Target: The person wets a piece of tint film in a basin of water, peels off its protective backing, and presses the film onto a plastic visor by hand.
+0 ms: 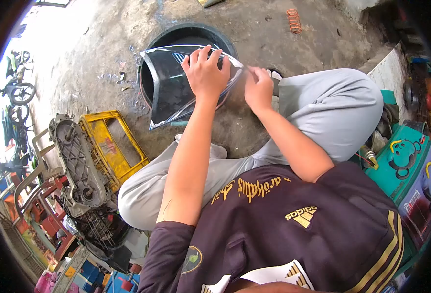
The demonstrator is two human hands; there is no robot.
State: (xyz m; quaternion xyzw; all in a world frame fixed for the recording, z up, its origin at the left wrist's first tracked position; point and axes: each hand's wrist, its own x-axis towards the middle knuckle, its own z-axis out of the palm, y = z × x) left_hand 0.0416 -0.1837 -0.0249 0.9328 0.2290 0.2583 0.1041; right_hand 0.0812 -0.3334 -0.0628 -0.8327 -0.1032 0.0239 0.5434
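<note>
Edge work, apparently: your left hand lies spread on the black panel across the basin rim, right hand at its white edging, grip blurred; calls for steady bracing.

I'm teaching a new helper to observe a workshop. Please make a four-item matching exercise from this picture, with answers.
Things:
1. Coil spring
2. Crate-like frame
3. Curved panel
4. Left hand

Descriptions:
A. Mostly black, held over the round tub
B. Back upward, fingers on the panel
C. Orange, lying on the floor apart from the tub
D. Yellow, beside the grey metal casing

Right pairs: 1-C, 2-D, 3-A, 4-B
</note>
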